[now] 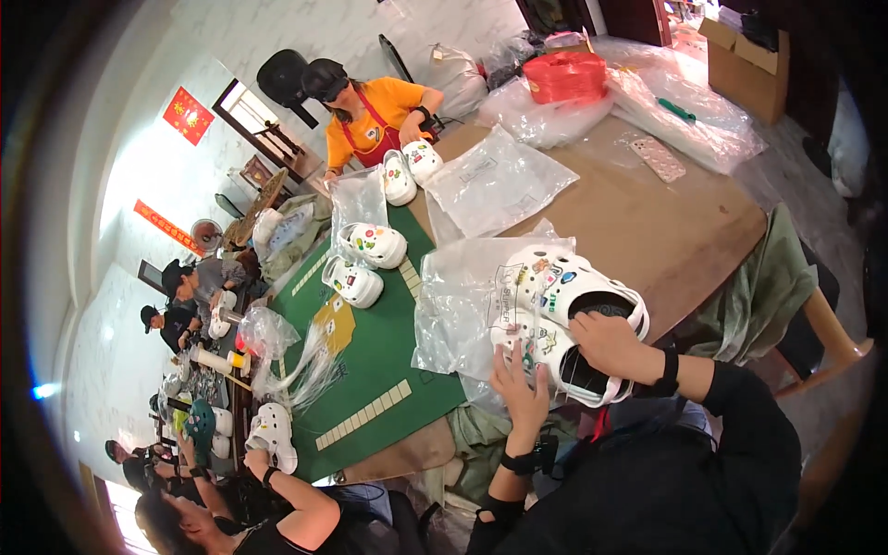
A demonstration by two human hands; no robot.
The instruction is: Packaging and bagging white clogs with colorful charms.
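A pair of white clogs [557,289] with colourful charms lies at the table's near edge, toes pointing left over or inside a clear plastic bag [453,310]; which of the two I cannot tell. My right hand [612,344] grips the nearer clog [585,375] at its foot opening, fingertips reaching inside. Thumb and fingers of my left hand [521,388] are closed around the bag's near edge, beside that clog's toe. The bag spreads flat to the left, partly over the green mat.
Two more white clogs [375,245] stand on the green mat [407,356]. Across the table, a person in orange [377,116] handles another pair. Another bag [499,180], a patterned phone [658,159] and red plastic twine [566,78] lie farther back. Co-workers sit at left.
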